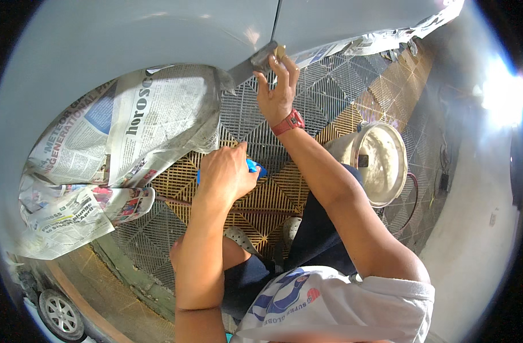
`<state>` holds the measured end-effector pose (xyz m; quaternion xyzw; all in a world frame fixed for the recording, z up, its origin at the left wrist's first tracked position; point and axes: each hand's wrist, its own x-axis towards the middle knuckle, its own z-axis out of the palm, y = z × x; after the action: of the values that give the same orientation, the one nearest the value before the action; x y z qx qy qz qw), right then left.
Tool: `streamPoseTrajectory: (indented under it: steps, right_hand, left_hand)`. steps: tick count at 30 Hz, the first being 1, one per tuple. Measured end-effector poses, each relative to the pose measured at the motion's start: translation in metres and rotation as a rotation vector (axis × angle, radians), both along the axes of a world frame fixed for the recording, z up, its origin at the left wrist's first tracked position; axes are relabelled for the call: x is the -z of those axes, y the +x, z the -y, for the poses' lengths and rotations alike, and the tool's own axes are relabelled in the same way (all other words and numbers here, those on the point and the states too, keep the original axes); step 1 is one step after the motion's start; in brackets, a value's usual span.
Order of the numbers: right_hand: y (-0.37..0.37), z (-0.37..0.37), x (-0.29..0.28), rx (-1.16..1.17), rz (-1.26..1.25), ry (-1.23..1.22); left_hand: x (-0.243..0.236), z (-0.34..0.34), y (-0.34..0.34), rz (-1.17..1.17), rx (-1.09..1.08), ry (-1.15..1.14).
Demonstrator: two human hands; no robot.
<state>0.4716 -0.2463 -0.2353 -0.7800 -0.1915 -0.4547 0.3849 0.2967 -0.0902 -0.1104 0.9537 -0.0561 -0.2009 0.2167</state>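
Observation:
My right hand (277, 91), with a red watch on the wrist, presses a small grey sanding pad (265, 55) against the lower edge of a pale grey car body panel (158, 34), right by the seam between two panels. My left hand (227, 171) hangs lower, closed around a blue object (253, 166) of which only a small part shows past the fingers. Both forearms rise from the lower edge of the picture.
Newspaper (130, 131) is taped over the car's wheel area at left. A white bucket (381, 160) stands on the yellow and grey grid floor tiles (330, 86) to my right. My knees and white perforated shoes (241, 237) are below. Another car's wheel (58, 311) shows bottom left.

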Motion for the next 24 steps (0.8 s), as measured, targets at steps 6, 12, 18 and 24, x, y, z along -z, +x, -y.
streamPoseTrajectory:
  steps: [6,12,18,24]
  right_hand:
    - [-0.013,-0.041,-0.113,-0.022,0.299,-0.093]
    - [0.000,-0.026,-0.093,-0.045,0.302,-0.090]
    - [-0.004,-0.028,-0.109,0.006,0.338,-0.140]
    - [-0.011,-0.037,-0.118,-0.023,0.288,-0.131]
  left_hand:
    - [0.004,-0.002,0.000,-0.051,0.008,0.062]
    - [0.010,-0.011,0.001,-0.025,0.027,0.078]
    - [0.005,-0.010,-0.004,0.030,-0.001,0.021]
    - [0.004,-0.013,-0.004,0.000,-0.025,0.003]
